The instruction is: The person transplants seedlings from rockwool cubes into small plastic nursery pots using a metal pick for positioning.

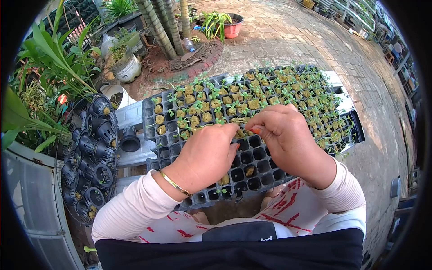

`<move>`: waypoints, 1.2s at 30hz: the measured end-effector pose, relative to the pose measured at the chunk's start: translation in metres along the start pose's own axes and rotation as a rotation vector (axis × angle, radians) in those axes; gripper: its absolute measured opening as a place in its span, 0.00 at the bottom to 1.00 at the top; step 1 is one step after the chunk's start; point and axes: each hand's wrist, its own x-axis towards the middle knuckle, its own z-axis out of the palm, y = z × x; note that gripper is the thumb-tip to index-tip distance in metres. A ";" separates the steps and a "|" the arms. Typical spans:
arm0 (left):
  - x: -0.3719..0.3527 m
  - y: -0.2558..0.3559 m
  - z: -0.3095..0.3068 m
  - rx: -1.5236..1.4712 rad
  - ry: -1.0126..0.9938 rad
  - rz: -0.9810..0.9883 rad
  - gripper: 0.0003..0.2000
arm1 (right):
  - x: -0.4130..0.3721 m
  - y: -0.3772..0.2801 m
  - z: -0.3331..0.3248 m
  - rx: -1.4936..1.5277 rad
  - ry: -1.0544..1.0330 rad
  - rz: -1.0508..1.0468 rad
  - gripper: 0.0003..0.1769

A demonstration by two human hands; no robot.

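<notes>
A: Head view. Where are the hands?

B: Both over the black seedling trays, near the middle. Left hand (209,150) has its back to the camera, knuckles bent, gold bangle (174,183) at the wrist. Its fingertips are partly hidden; cannot tell if they clamp anything.

A: Right hand (288,135)?

B: Just beside the left, over the same cells. Thumb and forefinger tips close together, nails orange; cannot tell whether something sits between them.

A: Seedlings (265,84)?

B: Small, green, rooted in tan plugs (254,104), filling most of the rear tray (147,119) beyond the hands. Front tray (254,183), nearest the person, shows mainly dark, open cells with a few plugs.

A: What carries the trays?

B: A pale slatted desk (131,115). One black pot (130,141) stands on it, left of the trays.

A: Further left?

B: Mesh basket (58,182) piled with black net pots (87,143). Behind: white bucket (127,69), red planter (232,30) on brick paving.
</notes>
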 end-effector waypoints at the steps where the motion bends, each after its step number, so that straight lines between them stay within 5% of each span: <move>1: 0.000 0.001 0.000 0.004 -0.010 -0.014 0.15 | 0.000 0.001 0.002 0.001 -0.001 -0.001 0.06; 13: 0.002 -0.004 0.002 0.015 -0.003 -0.009 0.14 | 0.003 0.007 0.011 -0.059 -0.025 0.026 0.07; 25: 0.005 -0.007 0.002 0.012 0.047 0.009 0.12 | 0.004 0.004 0.009 0.370 -0.066 0.525 0.07; 36: 0.002 -0.006 0.007 -0.041 0.099 0.009 0.12 | 0.001 0.010 0.017 0.156 -0.043 0.343 0.09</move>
